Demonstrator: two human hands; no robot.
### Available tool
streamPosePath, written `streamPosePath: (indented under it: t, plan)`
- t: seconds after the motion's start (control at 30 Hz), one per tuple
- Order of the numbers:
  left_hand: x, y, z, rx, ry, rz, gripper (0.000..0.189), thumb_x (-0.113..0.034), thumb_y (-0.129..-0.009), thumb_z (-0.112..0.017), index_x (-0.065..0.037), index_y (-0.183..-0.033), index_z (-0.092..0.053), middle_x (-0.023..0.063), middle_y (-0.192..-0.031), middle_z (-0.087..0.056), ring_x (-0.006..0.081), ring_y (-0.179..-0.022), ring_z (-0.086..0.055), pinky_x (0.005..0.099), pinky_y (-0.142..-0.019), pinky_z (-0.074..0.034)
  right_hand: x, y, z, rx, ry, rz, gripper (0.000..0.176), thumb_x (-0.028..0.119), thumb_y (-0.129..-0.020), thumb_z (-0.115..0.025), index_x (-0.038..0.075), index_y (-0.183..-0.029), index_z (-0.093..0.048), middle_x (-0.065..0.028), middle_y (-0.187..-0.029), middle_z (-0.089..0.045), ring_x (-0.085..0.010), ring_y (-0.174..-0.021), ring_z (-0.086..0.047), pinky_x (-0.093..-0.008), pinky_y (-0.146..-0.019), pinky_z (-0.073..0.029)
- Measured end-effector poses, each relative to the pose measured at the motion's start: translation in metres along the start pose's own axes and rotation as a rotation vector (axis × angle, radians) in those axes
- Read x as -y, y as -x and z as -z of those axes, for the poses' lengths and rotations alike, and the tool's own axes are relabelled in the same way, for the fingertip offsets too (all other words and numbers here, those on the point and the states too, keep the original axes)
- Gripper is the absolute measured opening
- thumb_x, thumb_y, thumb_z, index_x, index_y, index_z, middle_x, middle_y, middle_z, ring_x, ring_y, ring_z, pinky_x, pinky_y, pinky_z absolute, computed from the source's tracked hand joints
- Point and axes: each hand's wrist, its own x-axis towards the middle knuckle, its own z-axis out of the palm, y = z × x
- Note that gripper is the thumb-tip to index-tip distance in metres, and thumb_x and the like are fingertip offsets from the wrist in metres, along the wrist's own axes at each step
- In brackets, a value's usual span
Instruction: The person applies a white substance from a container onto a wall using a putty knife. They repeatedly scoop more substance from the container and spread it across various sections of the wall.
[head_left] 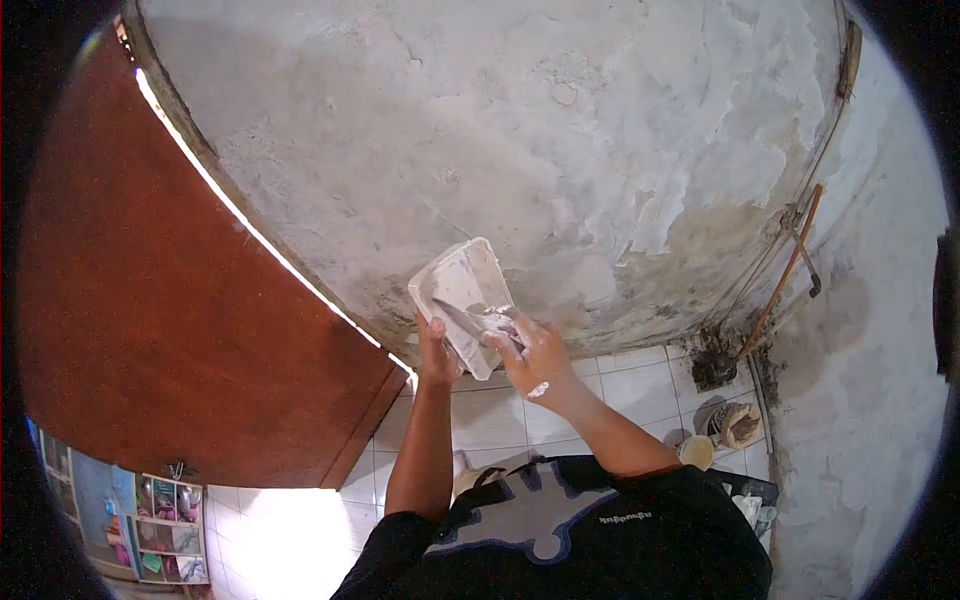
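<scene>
My left hand (436, 352) grips the lower edge of a shallow white plastic tray (462, 290), holding it up in front of a rough grey plaster wall (520, 130). My right hand (530, 356) is closed on the handle of a putty knife (468, 318) whose flat blade lies inside the tray, smeared with pale filler. A white smear of filler sits on my right wrist. Both forearms reach up from my black shirt at the bottom of the view.
A brown wooden door (170, 330) stands ajar at the left, with daylight along its edge. A long-handled tool (785, 275) leans in the damp, dark right corner. Small containers (730, 425) sit on the white tiled floor (500, 415) below.
</scene>
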Motion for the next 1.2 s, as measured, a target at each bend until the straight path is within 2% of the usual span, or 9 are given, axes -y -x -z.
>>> streamPosePath:
  t: [0.1,0.23,0.3,0.33,0.4,0.43,0.67,0.9,1.2]
  plan:
    - [0.000,0.010,-0.008,-0.024,-0.017,-0.044,0.092,-0.062,-0.077,-0.064,-0.006,-0.139,-0.027,0.0096,-0.131,-0.042,0.0242,-0.120,-0.046,0.0420,-0.100,-0.040,0.000,0.005,-0.004,-0.068,0.041,0.137,0.038,0.029,-0.086,-0.063,0.000,-0.110,-0.059,-0.0178,-0.087,-0.066,-0.0343,-0.077,-0.062,-0.0426,-0.071,-0.045]
    - [0.004,0.017,-0.004,-0.027,-0.072,-0.006,0.096,-0.072,-0.074,-0.058,-0.007,-0.139,-0.031,0.0088,-0.128,-0.046,0.0230,-0.120,-0.047,0.0407,-0.100,-0.041,0.014,-0.004,0.020,0.111,-0.169,-0.157,0.041,0.028,-0.087,-0.062,-0.008,-0.107,-0.057,-0.0228,-0.091,-0.066,-0.0380,-0.085,-0.063,-0.0423,-0.075,-0.049]
    - [0.038,0.001,0.040,0.716,1.073,0.067,0.100,-0.078,-0.072,-0.050,-0.006,-0.139,-0.033,0.0095,-0.130,-0.048,0.0233,-0.122,-0.046,0.0405,-0.102,-0.040,0.004,-0.004,0.028,0.143,-0.321,-0.206,0.040,0.029,-0.084,-0.066,-0.006,-0.103,-0.059,-0.0222,-0.088,-0.066,-0.0342,-0.080,-0.065,-0.0389,-0.073,-0.049]
    - [0.043,0.005,0.056,0.709,1.074,0.076,0.100,-0.078,-0.072,-0.050,-0.006,-0.139,-0.033,0.0095,-0.130,-0.048,0.0233,-0.122,-0.046,0.0405,-0.102,-0.040,0.000,-0.002,0.029,0.141,-0.326,-0.215,0.040,0.029,-0.084,-0.066,-0.006,-0.103,-0.059,-0.0222,-0.088,-0.066,-0.0342,-0.080,-0.065,-0.0389,-0.073,-0.049]
    - [0.047,0.021,0.078,0.014,0.153,0.163,0.101,-0.081,-0.072,-0.044,-0.006,-0.139,-0.034,0.0089,-0.130,-0.049,0.0239,-0.121,-0.047,0.0403,-0.103,-0.039,-0.007,0.005,0.029,0.055,-0.461,-0.301,0.036,0.026,-0.083,-0.067,-0.005,-0.100,-0.061,-0.0211,-0.086,-0.067,-0.0305,-0.076,-0.066,-0.0366,-0.070,-0.049]
    - [-0.003,0.021,0.001,0.087,0.072,0.068,0.098,-0.080,-0.076,-0.040,-0.006,-0.140,-0.032,0.0085,-0.131,-0.048,0.0236,-0.120,-0.049,0.0406,-0.103,-0.039,-0.004,0.007,0.031,0.027,-0.441,-0.332,0.034,0.025,-0.083,-0.068,-0.006,-0.097,-0.062,-0.0197,-0.086,-0.068,-0.0259,-0.074,-0.066,-0.0344,-0.068,-0.049]
    - [0.037,0.011,0.030,-0.001,-0.196,0.121,0.099,-0.077,-0.076,-0.046,-0.005,-0.142,-0.028,0.0096,-0.138,-0.043,0.0249,-0.123,-0.046,0.0428,-0.103,-0.039,0.014,0.019,0.040,0.175,-0.331,-0.476,0.036,0.026,-0.085,-0.066,-0.007,-0.099,-0.063,-0.0195,-0.086,-0.068,-0.0260,-0.074,-0.065,-0.0353,-0.069,-0.049]
    - [0.048,0.009,0.036,0.245,0.029,0.197,0.085,-0.062,-0.079,-0.061,-0.004,-0.136,-0.036,0.0106,-0.125,-0.052,0.0234,-0.114,-0.052,0.0411,-0.100,-0.042,-0.018,0.032,0.032,0.275,-0.568,-0.537,0.034,0.024,-0.086,-0.066,-0.005,-0.102,-0.063,-0.0156,-0.089,-0.068,-0.0184,-0.079,-0.062,-0.0332,-0.073,-0.049]
    - [0.021,0.022,0.057,0.045,0.036,0.291,0.077,-0.066,-0.090,-0.034,-0.007,-0.139,-0.035,0.0120,-0.129,-0.052,0.0270,-0.113,-0.055,0.0426,-0.097,-0.046,-0.060,0.058,-0.004,0.214,-0.889,-0.691,0.029,0.019,-0.086,-0.067,-0.003,-0.104,-0.061,-0.0067,-0.091,-0.066,-0.0120,-0.080,-0.060,-0.0286,-0.069,-0.048]
